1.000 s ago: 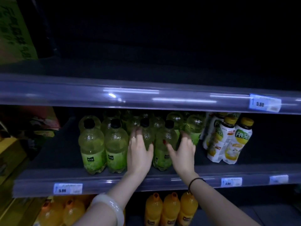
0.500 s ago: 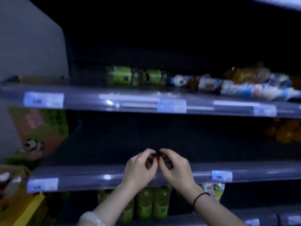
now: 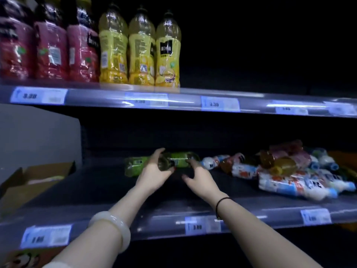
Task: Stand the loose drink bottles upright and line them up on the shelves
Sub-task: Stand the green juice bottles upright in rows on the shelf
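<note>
We're standing in front of a dark store rack, and the middle shelf point(image 3: 108, 188) is taking up most of what we're seeing, with its clear front strip carrying price tags point(image 3: 195, 227). Above it the upper shelf point(image 3: 251, 105) is holding a tidy upright row: dark red bottles point(image 3: 50, 45) on the left and three yellow bottles point(image 3: 141, 49) just beside them. Over on the right of the middle shelf a messy pile of loose bottles point(image 3: 289, 176) is lying on its side, all jumbled together, mostly white and blue labels with a couple of amber ones on top. An open cardboard box point(image 3: 29, 182) is sitting at the far left end. We're reaching in with both arms, a pale bangle point(image 3: 114, 227) on the left wrist and a thin black band point(image 3: 222, 202) on the right. Our left hand point(image 3: 154, 173) is curling around the end of a green bottle point(image 3: 179, 161) that's lying flat near the back, with a second green bottle point(image 3: 135, 167) lying just left of it. Our right hand point(image 3: 199, 176) is spread fairly wide, fingertips touching the same bottle's label, not closing on it yet.
</note>
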A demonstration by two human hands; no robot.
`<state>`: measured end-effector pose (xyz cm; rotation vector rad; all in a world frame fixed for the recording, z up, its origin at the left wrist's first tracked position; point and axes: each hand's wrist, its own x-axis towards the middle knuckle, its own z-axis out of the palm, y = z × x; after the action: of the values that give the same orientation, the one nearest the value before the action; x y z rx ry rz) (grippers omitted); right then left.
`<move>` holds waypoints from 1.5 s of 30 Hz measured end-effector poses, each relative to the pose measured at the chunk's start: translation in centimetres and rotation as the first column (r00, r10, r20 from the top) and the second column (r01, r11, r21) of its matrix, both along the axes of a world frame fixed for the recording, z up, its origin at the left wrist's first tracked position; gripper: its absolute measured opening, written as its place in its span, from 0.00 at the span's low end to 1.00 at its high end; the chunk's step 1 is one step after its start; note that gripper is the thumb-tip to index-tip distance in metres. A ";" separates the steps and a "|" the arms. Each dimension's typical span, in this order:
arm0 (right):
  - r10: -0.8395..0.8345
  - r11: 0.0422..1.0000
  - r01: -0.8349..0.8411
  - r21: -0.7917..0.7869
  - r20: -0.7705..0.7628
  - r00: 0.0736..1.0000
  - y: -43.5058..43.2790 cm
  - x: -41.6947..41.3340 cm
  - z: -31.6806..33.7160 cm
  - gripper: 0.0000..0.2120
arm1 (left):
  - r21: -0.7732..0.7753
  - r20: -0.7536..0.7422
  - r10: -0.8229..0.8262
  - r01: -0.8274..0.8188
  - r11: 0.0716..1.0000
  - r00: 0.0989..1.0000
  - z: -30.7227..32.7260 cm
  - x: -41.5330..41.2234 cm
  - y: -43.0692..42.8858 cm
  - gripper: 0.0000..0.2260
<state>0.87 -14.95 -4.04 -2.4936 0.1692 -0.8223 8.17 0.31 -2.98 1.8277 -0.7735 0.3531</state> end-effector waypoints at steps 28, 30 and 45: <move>-0.252 0.898 0.055 -0.437 -0.409 0.877 -7.9 19.9 0.7 0.31 | 0.843 0.199 0.279 -0.309 0.439 0.939 1.1 15.3 -3.9 0.36; -0.233 0.922 0.058 -0.383 -0.428 0.873 -7.9 20.2 0.8 0.30 | 0.839 0.204 0.280 -0.315 0.443 0.938 1.2 15.2 -3.9 0.34; -0.346 0.885 0.175 -0.432 -0.359 0.867 -10.8 17.1 0.9 0.38 | 0.864 0.205 0.243 -0.292 0.410 0.948 1.6 12.9 -3.3 0.33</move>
<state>17.94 -25.74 -3.14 -3.0545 0.5673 -0.4170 21.08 -2.94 -1.41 3.0088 -0.7447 0.1826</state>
